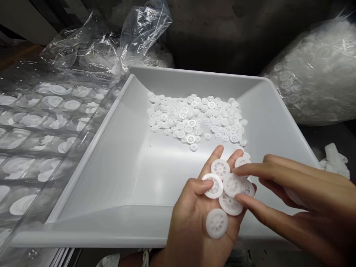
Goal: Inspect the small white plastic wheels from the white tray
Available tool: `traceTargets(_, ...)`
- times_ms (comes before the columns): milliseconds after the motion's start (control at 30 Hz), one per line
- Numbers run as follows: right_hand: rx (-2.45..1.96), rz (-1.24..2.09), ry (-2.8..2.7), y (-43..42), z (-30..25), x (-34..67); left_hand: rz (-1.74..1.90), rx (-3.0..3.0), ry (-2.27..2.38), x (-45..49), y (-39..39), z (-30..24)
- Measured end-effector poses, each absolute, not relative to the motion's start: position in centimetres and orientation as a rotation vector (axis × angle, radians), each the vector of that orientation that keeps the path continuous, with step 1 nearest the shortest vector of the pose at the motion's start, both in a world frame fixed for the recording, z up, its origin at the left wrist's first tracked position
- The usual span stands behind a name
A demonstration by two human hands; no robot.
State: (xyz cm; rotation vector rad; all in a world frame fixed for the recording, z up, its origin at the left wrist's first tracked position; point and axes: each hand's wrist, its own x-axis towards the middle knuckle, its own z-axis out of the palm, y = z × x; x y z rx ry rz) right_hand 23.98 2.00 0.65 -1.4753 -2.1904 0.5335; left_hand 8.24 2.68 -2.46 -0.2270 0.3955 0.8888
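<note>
My left hand (191, 218) lies palm up above the front of a grey tub (119, 170), cupping several white plastic gears (217, 223). Its thumb presses on one spoked gear (213, 186) near the fingers. From the right comes my right hand (289, 189), its index finger and thumb closed on the edges of a white gear (232, 184) over the left palm. Parts of the gears beneath are covered by this one. Behind the hands, a loose layer of similar white gears (180, 115) covers the far part of the tub floor.
On the left stands a clear compartment tray (36, 129) filled with white parts. Crumpled clear plastic bags (105, 52) lie behind it. A bulging clear bag of white gears (319, 74) rests at the back right. Some white material (335, 161) lies beside the tub's right edge.
</note>
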Motion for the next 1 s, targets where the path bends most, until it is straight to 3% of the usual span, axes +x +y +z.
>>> traceTargets(300, -1.520, 0.748, -2.202, 2.8, 0.2, 23.5, 0.851, -0.231, 0.394, 8.0, 2.6, -2.6)
traceTargets(667, -1.475, 0.674, -2.205, 2.8, -0.3, 24.0, 0.852, -0.247, 0.396, 8.1, 2.8, -2.4)
traceTargets(1000, -1.549, 0.907, -1.633, 2.6, 0.0, 22.4, 0.898, -0.262, 0.343, 8.2, 2.8, -2.4)
